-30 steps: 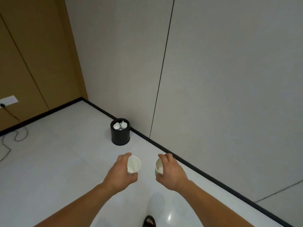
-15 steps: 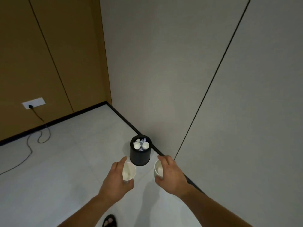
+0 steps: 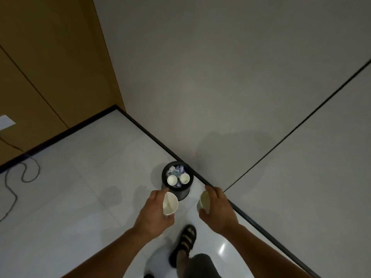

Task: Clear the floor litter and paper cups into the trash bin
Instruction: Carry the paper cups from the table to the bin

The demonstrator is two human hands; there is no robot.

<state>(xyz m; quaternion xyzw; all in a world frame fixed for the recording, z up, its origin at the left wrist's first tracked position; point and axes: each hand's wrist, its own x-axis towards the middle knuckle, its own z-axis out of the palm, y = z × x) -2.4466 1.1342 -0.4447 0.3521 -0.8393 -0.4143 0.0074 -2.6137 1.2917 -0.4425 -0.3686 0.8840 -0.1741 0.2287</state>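
Both hands hovered just short of the bin [image 3: 181, 195]. Left hand [image 3: 154, 213] had fingers curled round the left cup [image 3: 170, 203], and right hand [image 3: 217, 211] wrapped the right cup [image 3: 203, 203] the same way. Inside the bin sat two binned cups [image 3: 172, 179] [image 3: 184, 178] on crumpled paper [image 3: 177, 169].

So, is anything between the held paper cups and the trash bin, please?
Nothing visible does. The left cup in the left hand and right cup in the right hand are just short of the open trash bin.
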